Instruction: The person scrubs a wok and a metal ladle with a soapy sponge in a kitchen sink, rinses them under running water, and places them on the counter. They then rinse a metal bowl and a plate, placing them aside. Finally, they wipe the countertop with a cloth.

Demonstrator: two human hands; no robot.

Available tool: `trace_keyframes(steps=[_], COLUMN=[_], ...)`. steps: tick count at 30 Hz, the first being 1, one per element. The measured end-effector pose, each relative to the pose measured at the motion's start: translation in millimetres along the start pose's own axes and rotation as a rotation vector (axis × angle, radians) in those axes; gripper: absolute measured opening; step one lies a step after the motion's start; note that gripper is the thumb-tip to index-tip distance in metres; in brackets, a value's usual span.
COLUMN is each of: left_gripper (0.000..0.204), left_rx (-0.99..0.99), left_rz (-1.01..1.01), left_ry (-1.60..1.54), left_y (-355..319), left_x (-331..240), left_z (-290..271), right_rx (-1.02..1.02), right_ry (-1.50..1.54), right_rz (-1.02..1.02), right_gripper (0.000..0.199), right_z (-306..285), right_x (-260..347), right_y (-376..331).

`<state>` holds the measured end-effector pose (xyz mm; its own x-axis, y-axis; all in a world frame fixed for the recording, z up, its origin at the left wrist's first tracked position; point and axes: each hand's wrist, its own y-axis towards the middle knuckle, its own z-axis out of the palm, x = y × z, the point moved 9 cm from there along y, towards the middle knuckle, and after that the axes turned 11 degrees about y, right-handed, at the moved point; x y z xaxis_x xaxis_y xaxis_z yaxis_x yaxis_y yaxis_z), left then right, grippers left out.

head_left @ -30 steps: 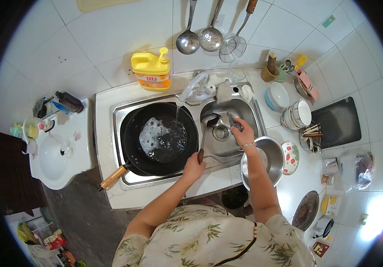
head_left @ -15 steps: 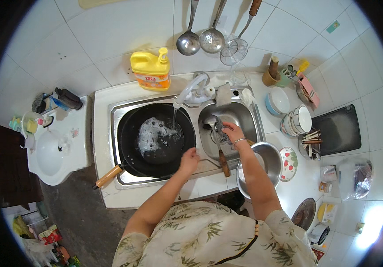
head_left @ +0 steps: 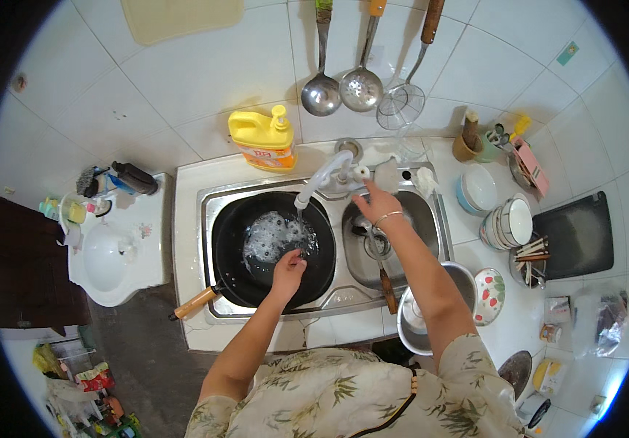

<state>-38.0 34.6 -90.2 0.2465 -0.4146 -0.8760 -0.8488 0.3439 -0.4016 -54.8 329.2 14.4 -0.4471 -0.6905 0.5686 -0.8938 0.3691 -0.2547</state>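
My left hand (head_left: 289, 273) is over the near right part of a black wok (head_left: 230, 285). Its fingers are closed, and a dark bit at their tips is too indistinct to name. Foamy water (head_left: 274, 237) lies in the wok, under the white faucet (head_left: 321, 178), from which a thin stream runs. Above the right basin, my right hand (head_left: 381, 206) stretches its fingers toward the faucet's handle (head_left: 360, 173); it holds nothing visible. A wooden-handled utensil (head_left: 387, 292) leans in that basin, its metal head partly shaded below my right hand.
A steel bowl (head_left: 460, 281) stands under my right forearm, beside a strawberry-patterned plate (head_left: 489, 296). Stacked bowls (head_left: 508, 223) and a chopstick holder (head_left: 526, 270) are farther right. A yellow detergent jug (head_left: 262, 139) stands behind the wok; ladles (head_left: 321, 95) hang on the wall.
My right hand has left the basin, where it held a grey scrubber, and moved up to the faucet. My left hand has moved left, over the wok. The view has shifted.
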Motion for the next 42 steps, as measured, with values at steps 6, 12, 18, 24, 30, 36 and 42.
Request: trace_keyframes(steps=[6, 12, 18, 24, 30, 36, 42], left_gripper=[0.037, 0.038, 0.040, 0.042, 0.043, 0.042, 0.036], left_rx=[-0.123, -0.335, -0.434, -0.394, -0.112, 0.100, 0.090], left_rz=[-0.056, -0.018, 0.252, 0.363, -0.004, 0.023, 0.281], left_ry=[-0.046, -0.098, 0.481, 0.959, 1.142, 1.150, 1.358], left_y=[-7, -32, -50, -60, -76, -75, -72], left_x=[-5, -17, -6, -22, 25, 49, 43], left_z=[-72, -145, -206, -207, -258, -266, -237], right_rx=[0.182, 0.155, 0.103, 0.140, 0.649, 0.847, 0.514], right_ry=[-0.263, -0.260, -0.217, -0.200, -0.517, 0.054, 0.304], right_rz=[-0.163, -0.056, -0.028, -0.584, -0.295, -0.302, -0.119], right_gripper=[0.043, 0.038, 0.049, 0.038, 0.037, 0.042, 0.046], right_z=[67, 74, 65, 167, 273, 332, 378], right_x=[77, 92, 96, 97, 66, 132, 180], right_y=[65, 83, 62, -31, -65, -126, -67])
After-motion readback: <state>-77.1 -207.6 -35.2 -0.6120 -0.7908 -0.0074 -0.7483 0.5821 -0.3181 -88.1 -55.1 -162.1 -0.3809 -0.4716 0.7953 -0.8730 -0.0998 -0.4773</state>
